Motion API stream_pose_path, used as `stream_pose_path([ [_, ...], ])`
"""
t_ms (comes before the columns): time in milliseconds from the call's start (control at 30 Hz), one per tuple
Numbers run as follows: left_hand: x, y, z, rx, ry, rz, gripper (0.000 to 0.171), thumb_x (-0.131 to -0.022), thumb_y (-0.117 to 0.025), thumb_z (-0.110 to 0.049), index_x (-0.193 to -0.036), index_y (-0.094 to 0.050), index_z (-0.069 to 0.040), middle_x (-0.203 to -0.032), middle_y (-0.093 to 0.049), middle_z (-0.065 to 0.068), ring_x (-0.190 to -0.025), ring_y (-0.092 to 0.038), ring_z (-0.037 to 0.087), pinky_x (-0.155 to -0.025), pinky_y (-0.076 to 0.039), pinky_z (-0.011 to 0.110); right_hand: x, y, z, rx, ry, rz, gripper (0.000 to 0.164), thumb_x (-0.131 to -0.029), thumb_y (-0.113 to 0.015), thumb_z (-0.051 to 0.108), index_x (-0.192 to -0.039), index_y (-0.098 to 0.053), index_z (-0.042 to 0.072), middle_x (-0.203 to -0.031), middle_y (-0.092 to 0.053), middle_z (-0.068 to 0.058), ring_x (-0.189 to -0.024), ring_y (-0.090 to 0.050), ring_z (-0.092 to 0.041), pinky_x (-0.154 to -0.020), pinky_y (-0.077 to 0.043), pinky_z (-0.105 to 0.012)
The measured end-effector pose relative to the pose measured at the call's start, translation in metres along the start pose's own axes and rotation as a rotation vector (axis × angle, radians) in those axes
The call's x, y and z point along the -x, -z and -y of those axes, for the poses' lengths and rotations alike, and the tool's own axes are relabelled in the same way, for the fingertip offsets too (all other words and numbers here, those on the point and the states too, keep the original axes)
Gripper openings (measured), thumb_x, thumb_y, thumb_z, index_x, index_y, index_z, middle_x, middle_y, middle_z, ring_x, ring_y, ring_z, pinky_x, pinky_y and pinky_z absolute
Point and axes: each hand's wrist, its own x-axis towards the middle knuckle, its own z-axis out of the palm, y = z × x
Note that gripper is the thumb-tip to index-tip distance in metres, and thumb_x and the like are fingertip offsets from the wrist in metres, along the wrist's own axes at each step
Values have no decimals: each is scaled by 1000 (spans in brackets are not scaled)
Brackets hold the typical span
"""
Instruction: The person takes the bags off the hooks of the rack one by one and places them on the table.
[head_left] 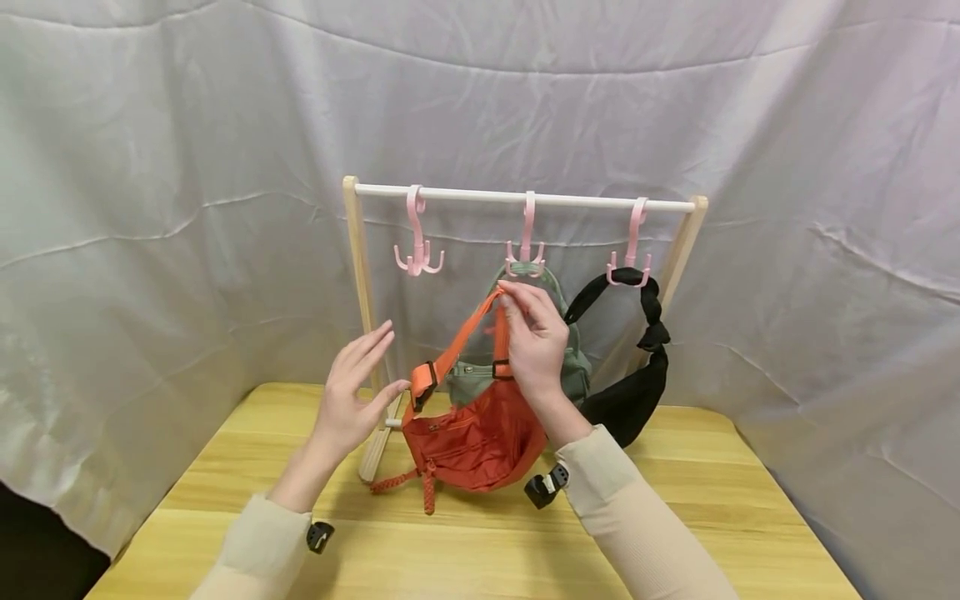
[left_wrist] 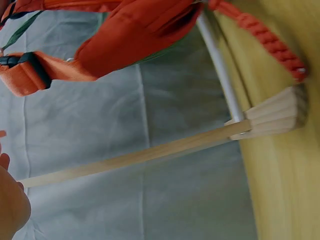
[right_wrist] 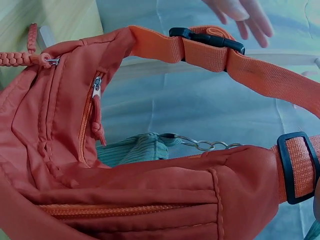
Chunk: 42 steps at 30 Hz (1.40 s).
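Observation:
An orange-red waist bag (head_left: 472,442) hangs by its orange strap (head_left: 467,333), which my right hand (head_left: 536,337) pinches at the top between thumb and fingers. To the left of the strap buckle (head_left: 424,382), my left hand (head_left: 352,387) is raised with its fingers extended, holding nothing. In the right wrist view the waist bag (right_wrist: 150,195) shows its zips, braided pulls and black buckle (right_wrist: 207,40). Behind it, a green backpack (head_left: 577,375) hangs from the middle pink hook (head_left: 527,242). A black bag (head_left: 633,400) hangs from the right pink hook (head_left: 632,250).
The rack has a white rail (head_left: 472,195) and wooden legs (head_left: 358,258). On its left side, a pink hook (head_left: 416,242) carries nothing. A wooden table (head_left: 450,558) lies beneath, with grey cloth (head_left: 187,250) hanging around it.

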Motion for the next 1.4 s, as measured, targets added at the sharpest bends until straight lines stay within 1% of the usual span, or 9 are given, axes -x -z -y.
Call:
stream_pose_path([
  [233,25,-2,2,-13,25,74,65,-100,-66,-47,-148,-57,-4,-152,-55,16,-137,-53,32,-123,-30,37,3,3,0,5,-31,-35,21,-98,-66,-4,-117,-72,-12,-110,-64,-22,-80,-69,-15,-59,-63,-39],
  [433,44,-6,4,-12,15,111,63,-98,-68,-44,-147,-59,-5,-150,-56,18,-135,-55,34,-123,-32,43,4,5,-2,6,-45,-52,21,-99,-65,-4,-117,-73,-11,-110,-65,-21,-84,-69,-26,-60,-63,-45],
  [533,52,-8,5,-1,22,122,60,-95,-76,-35,-144,-62,-5,-147,-59,19,-133,-56,37,-121,-34,48,5,5,-2,-3,-66,-58,21,-99,-66,-4,-117,-72,-13,-109,-64,-21,-82,-70,-26,-59,-62,-47],
  [733,67,-12,8,13,58,159,62,-78,-87,-7,-137,-68,-5,-144,-61,20,-128,-58,39,-119,-36,39,6,6,-3,-5,-82,-63,22,-99,-66,-3,-118,-72,-13,-111,-63,-22,-81,-69,-15,-59,-63,-38],
  [867,76,-15,11,9,128,179,57,-77,-88,-3,-132,-71,-4,-142,-63,17,-127,-58,42,-117,-39,44,6,5,-3,-5,-82,-57,23,-100,-67,0,-118,-72,-11,-111,-64,-19,-81,-70,-22,-59,-63,-45],
  [967,82,-18,12,30,171,177,55,-79,-87,0,-131,-72,-4,-141,-64,16,-130,-58,39,-117,-40,38,6,4,-2,-9,-80,-51,23,-100,-67,1,-119,-72,-11,-110,-64,-18,-83,-70,-23,-60,-63,-45],
  [1100,88,-25,10,100,194,152,54,-79,-85,7,-130,-72,-1,-138,-65,22,-130,-60,36,-116,-38,23,6,3,-1,-17,-81,-49,24,-100,-66,0,-119,-71,-14,-110,-63,-16,-82,-69,-17,-60,-63,-35],
  [1333,90,-36,3,164,189,110,56,-78,-85,8,-132,-68,3,-139,-65,20,-121,-65,40,-112,-43,24,3,4,1,-4,-65,-64,23,-99,-67,-1,-119,-72,-11,-111,-66,-15,-84,-70,-23,-60,-63,-35],
  [1400,90,-38,1,174,176,101,58,-77,-85,9,-132,-68,3,-137,-66,19,-121,-66,39,-112,-43,25,2,4,2,11,-55,-81,22,-99,-67,-2,-118,-74,-9,-111,-67,-16,-90,-71,-23,-67,-64,-32],
])
